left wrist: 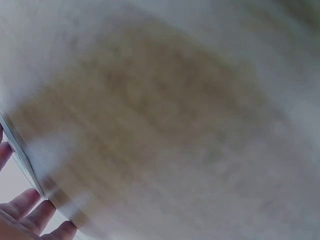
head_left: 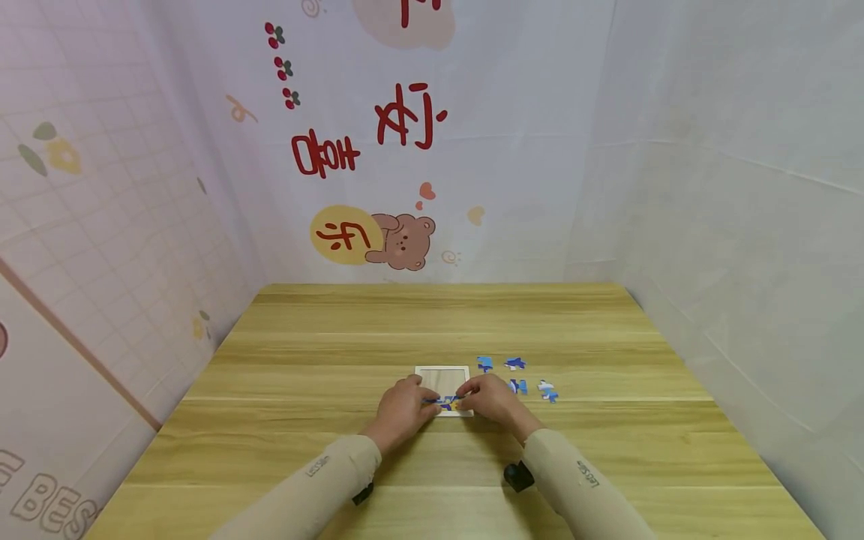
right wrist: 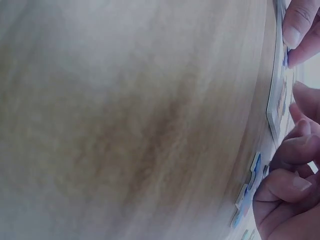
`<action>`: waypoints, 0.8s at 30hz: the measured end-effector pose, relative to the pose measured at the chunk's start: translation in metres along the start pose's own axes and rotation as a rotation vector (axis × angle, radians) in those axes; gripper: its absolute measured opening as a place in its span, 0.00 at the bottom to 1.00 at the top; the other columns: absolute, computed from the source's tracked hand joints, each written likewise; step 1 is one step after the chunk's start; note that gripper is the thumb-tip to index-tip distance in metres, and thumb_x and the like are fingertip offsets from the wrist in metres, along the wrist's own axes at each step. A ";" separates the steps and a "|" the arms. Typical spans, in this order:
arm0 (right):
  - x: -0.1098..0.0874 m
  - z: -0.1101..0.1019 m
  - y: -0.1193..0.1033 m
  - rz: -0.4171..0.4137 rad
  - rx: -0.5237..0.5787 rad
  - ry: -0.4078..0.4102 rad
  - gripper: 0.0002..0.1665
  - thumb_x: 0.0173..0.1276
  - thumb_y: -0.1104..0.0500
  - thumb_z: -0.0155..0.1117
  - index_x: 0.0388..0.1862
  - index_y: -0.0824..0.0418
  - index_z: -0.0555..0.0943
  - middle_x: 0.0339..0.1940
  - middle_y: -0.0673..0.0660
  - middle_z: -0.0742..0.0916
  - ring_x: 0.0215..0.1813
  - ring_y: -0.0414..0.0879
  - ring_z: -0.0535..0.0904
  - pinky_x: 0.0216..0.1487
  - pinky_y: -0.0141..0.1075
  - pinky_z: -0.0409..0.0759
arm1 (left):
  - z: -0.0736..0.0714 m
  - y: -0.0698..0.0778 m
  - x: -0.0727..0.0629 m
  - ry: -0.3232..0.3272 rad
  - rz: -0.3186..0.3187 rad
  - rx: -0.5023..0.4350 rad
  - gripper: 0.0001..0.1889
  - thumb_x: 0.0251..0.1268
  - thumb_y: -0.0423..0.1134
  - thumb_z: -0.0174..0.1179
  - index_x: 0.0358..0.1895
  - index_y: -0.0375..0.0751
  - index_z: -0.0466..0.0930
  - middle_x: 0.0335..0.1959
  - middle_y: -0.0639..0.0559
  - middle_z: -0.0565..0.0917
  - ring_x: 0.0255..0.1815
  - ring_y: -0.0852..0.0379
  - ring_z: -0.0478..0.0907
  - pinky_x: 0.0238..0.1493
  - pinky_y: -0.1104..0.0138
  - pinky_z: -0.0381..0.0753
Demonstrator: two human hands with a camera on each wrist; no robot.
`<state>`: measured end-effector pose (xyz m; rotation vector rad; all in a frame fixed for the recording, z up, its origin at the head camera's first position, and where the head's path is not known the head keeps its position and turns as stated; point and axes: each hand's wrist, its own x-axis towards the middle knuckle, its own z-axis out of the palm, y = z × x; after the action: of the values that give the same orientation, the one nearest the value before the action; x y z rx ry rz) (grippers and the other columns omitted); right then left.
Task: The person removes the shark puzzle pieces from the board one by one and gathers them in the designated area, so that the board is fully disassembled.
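A white-rimmed puzzle tray (head_left: 442, 368) lies on the table, with joined blue and yellow puzzle pieces (head_left: 448, 403) along its near side. My left hand (head_left: 401, 407) is at the tray's left, thumb and forefinger touching the pieces; in the left wrist view its other fingers (left wrist: 39, 216) rest along the tray's edge. From the right, my right hand (head_left: 491, 397) pinches at a puzzle piece near the tray's right rim. Its remaining fingers (right wrist: 287, 187) are curled in the right wrist view. The fingertips partly hide the pieces.
Several loose blue-and-white puzzle pieces lie right of the tray, among them one piece (head_left: 485, 364) by its far corner and another (head_left: 548, 391) farther right. The wooden table (head_left: 304, 352) is bordered by white printed cloth walls (head_left: 513, 150).
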<state>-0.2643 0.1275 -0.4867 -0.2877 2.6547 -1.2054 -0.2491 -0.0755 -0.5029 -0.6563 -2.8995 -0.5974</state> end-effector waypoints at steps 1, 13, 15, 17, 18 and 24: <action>0.000 0.000 0.000 -0.005 -0.011 0.000 0.11 0.59 0.63 0.72 0.42 0.62 0.88 0.29 0.50 0.84 0.30 0.42 0.75 0.33 0.36 0.74 | 0.000 0.000 0.000 -0.001 0.002 0.003 0.12 0.62 0.45 0.68 0.45 0.46 0.90 0.55 0.34 0.80 0.53 0.37 0.79 0.48 0.46 0.79; 0.003 -0.002 -0.002 0.024 0.020 0.008 0.12 0.59 0.63 0.71 0.44 0.60 0.87 0.29 0.52 0.82 0.28 0.44 0.74 0.29 0.35 0.72 | -0.003 0.002 -0.001 -0.018 -0.013 0.005 0.13 0.63 0.46 0.68 0.46 0.45 0.90 0.56 0.34 0.79 0.55 0.37 0.78 0.50 0.46 0.78; 0.003 -0.003 -0.003 0.023 0.019 0.010 0.12 0.59 0.63 0.72 0.43 0.58 0.87 0.30 0.52 0.82 0.31 0.45 0.74 0.31 0.37 0.73 | -0.004 0.003 -0.001 -0.020 -0.014 0.004 0.13 0.63 0.46 0.67 0.46 0.45 0.90 0.57 0.34 0.79 0.55 0.36 0.78 0.50 0.46 0.78; 0.003 -0.004 -0.004 0.011 0.015 0.009 0.13 0.58 0.63 0.73 0.43 0.58 0.87 0.34 0.52 0.83 0.36 0.46 0.77 0.36 0.39 0.76 | -0.004 0.003 -0.001 -0.018 -0.009 0.001 0.13 0.63 0.46 0.68 0.46 0.45 0.90 0.56 0.34 0.79 0.55 0.36 0.78 0.50 0.46 0.78; 0.003 -0.004 -0.004 0.000 0.015 0.006 0.13 0.58 0.64 0.74 0.43 0.58 0.87 0.35 0.53 0.84 0.38 0.46 0.78 0.38 0.40 0.77 | -0.005 0.003 -0.001 -0.017 -0.006 -0.001 0.13 0.63 0.45 0.68 0.46 0.44 0.90 0.56 0.33 0.79 0.55 0.36 0.78 0.50 0.46 0.79; 0.003 -0.002 -0.001 -0.053 0.030 -0.010 0.12 0.57 0.68 0.73 0.41 0.59 0.86 0.35 0.52 0.85 0.36 0.44 0.79 0.36 0.37 0.77 | -0.003 0.003 -0.001 -0.006 0.017 -0.004 0.12 0.62 0.44 0.68 0.46 0.43 0.90 0.55 0.33 0.79 0.54 0.36 0.79 0.50 0.47 0.79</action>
<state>-0.2676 0.1273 -0.4855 -0.3609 2.6334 -1.2547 -0.2467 -0.0749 -0.4989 -0.6843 -2.8959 -0.6002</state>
